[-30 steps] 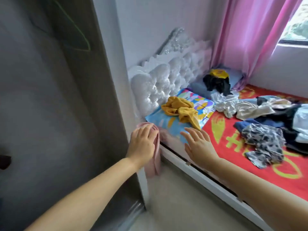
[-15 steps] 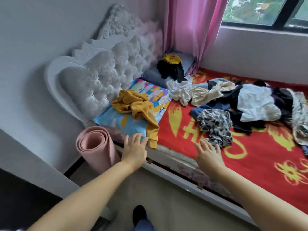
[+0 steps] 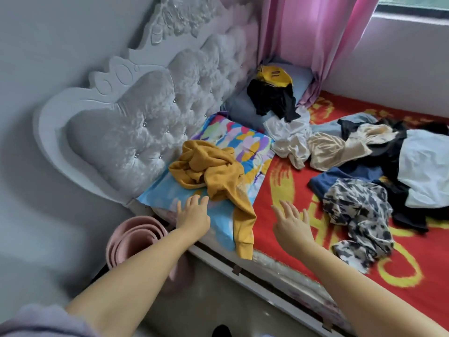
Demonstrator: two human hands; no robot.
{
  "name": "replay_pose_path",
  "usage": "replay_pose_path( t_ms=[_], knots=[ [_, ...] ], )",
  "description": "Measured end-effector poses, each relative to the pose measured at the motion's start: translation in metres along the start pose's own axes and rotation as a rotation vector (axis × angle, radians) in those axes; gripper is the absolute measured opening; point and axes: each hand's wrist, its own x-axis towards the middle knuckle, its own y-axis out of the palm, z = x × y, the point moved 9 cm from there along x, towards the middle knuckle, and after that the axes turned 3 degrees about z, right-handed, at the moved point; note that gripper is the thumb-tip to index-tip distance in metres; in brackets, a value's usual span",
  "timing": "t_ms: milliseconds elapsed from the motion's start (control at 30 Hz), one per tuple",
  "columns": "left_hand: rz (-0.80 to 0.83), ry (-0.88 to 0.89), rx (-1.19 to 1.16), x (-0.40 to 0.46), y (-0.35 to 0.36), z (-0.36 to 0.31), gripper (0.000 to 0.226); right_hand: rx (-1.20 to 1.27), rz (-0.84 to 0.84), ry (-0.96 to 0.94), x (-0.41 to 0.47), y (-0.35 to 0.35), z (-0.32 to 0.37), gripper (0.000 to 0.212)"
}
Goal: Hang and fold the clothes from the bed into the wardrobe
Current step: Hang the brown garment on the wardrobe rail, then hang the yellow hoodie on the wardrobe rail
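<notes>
Left hand hovering over patterned pillow at bed's head-end corner, fingers apart, holding nothing, just beside mustard garment. Right hand reaching over red bed cover near front edge, fingers spread, empty. Clothes pile lying mid-bed, running off right edge of view. Yellow characters on cover partly hidden, unreadable. Pink rolled mat standing beside tufted headboard, partly behind left arm. Pink curtain hanging at far corner.
</notes>
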Motion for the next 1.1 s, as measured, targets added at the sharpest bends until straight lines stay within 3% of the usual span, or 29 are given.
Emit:
replay_pose_path(
  t_ms=[467, 667, 833, 933, 1100],
  knots=[
    [0.161, -0.222, -0.176, 0.181, 0.013, 0.096, 0.056, -0.017, 0.207, -0.169, 0.251, 0.005, 0.067, 0.052],
    [0.220, -0.155, -0.280, 0.251, 0.038, 0.096, 0.064, 0.227, 0.377, 0.067, 0.322, 0.043, 0.076, 0.057],
    [0.222, -0.007, -0.275, 0.339, 0.052, 0.087, 0.085, 0.363, 0.262, 0.121, 0.395, 0.052, 0.073, 0.061],
    [0.340, -0.001, -0.410, 0.375, 0.071, 0.083, 0.097, 0.358, 0.251, 0.097, 0.429, 0.057, 0.078, 0.073],
    [0.427, -0.012, -0.502, 0.380, 0.096, 0.086, 0.044, 0.260, 0.353, -0.022, 0.440, 0.077, 0.104, 0.050]
  ],
)
